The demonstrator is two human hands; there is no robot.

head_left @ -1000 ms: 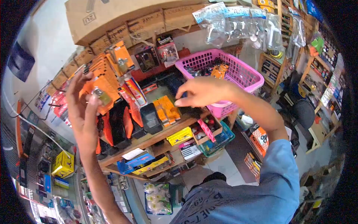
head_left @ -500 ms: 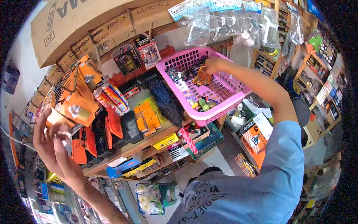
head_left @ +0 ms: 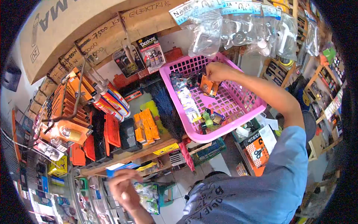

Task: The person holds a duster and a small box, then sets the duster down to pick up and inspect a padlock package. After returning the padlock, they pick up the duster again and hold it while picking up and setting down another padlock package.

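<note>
Inside the pink plastic basket (head_left: pixel 194 136), my right hand (head_left: pixel 217 71) is closed on an orange-and-black packet (head_left: pixel 209 86) at the back. Around it lie black blister packs (head_left: pixel 178 80), a row of white-and-yellow packets (head_left: pixel 190 107) along the left wall, and a small green item (head_left: pixel 207 118) near the front. My left hand (head_left: pixel 126 188) is low in front of the shelf edge, smeared by motion, with its fingers partly curled. Orange carded packs (head_left: pixel 71 127) hang in a row on a hook at the left.
Red-and-white spray cans (head_left: pixel 113 100), red bins (head_left: pixel 112 128) and small orange boxes (head_left: pixel 146 125) stand on the wooden shelf. A black bristle brush (head_left: pixel 164 106) lies beside the basket. Bagged taps (head_left: pixel 238 35) hang above. A cardboard box (head_left: pixel 93 16) juts over the back left.
My left hand has moved from the hanging orange packs down and right. My right hand stays in the basket, with fewer orange packs showing beneath it. The view has shifted slightly.
</note>
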